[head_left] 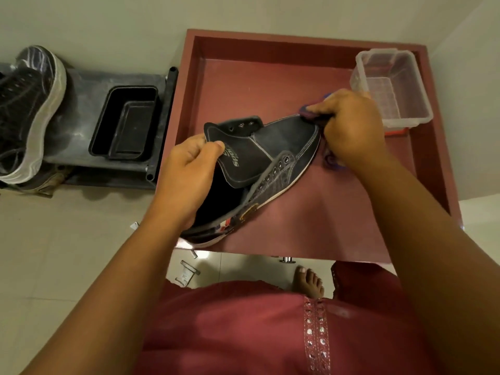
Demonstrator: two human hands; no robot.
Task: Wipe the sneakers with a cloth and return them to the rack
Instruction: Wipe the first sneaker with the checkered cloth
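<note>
Your left hand (186, 171) grips one dark high-top sneaker (259, 169) at its collar, thumb and fingers (216, 144) pinching the pulled-out tongue. The sneaker lies tilted on the maroon desk (338, 212), toe toward 1 o'clock, heel overhanging the near edge at 7 o'clock. Eyelets are empty; no lace shows in it.

Your right hand (351, 125) sits at the toe, fingers curled tight round one purple cloth (313, 113), which touches the toe cap. More of the cloth shows below the hand at 5 o'clock.

One clear plastic bin (392, 87) stands on the desk at 2 o'clock from the sneaker, near your right hand.

At 9 o'clock, just beside the desk, one grey shoe rack (81, 109) carries one black tray (125, 123) on its top shelf. One second sneaker (29, 112), black with a white sole, rests on the rack's far left end, partly cut off by the frame.

One bare foot (308, 281) shows on the tiled floor at 6 o'clock, beneath the desk edge.
</note>
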